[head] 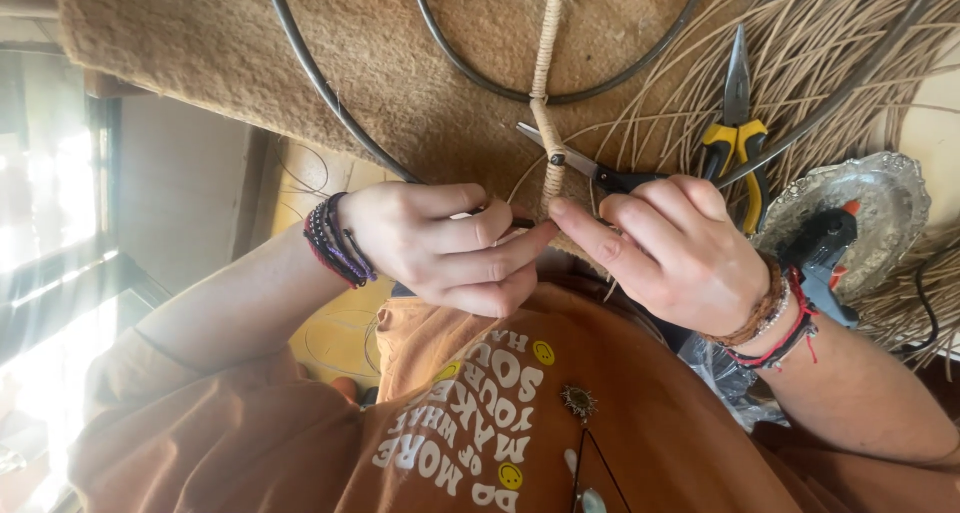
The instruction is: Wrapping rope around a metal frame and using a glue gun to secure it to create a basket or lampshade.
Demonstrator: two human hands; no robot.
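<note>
I cannot see where the cane-wrapped spoke [547, 123] ends: my left hand [440, 245] and right hand [665, 253] cover its lower end. The two dark metal rings [330, 93] run off the top edge. The black-handled scissors [580, 165] are partly hidden behind my right fingers [600, 235].

A single head-worn camera looks steeply down, close over the person's own chest and the workbench [400, 33].

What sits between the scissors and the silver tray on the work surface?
In the head view, yellow-handled pliers lie between the scissors and the silver tray, resting on loose rattan strands.
</note>
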